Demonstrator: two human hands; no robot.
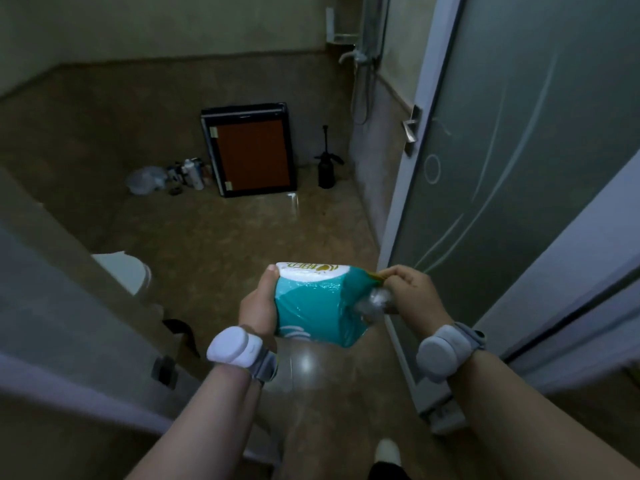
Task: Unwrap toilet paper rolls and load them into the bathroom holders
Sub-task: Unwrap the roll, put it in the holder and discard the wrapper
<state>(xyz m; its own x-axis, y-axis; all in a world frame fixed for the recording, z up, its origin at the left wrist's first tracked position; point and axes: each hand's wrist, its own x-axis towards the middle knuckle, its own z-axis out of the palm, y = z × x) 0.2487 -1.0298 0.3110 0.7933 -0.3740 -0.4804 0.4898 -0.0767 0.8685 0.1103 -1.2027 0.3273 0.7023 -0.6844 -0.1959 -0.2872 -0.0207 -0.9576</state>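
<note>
Head view: the tall frosted grey-green glass door with a white frame [519, 168] stands open and serves as reference. The glossy brown tiled floor [242, 230] spreads to the left of the door. A black-framed cabinet with an orange-brown panel [251, 150] leans against the far wall, well to the left of the door and beyond it. The teal-and-white plastic-wrapped toilet paper pack [311, 306] is held in the air just left of the door's lower edge, with the wrapper on it. The left hand [258, 306] grips the side of the pack farther from the door, thumb laid over the white top end. The right hand [412, 292], on the door side, pinches a pulled-out corner of the wrapper between curled fingers. The hands are apart, one on each side of the pack. A white toilet [124, 271] shows in part far to the left of the door. A black pump sprayer bottle [326, 168] stands on the floor near the door's far edge. A silver lever handle [412, 128] sits on the door's left edge.
</note>
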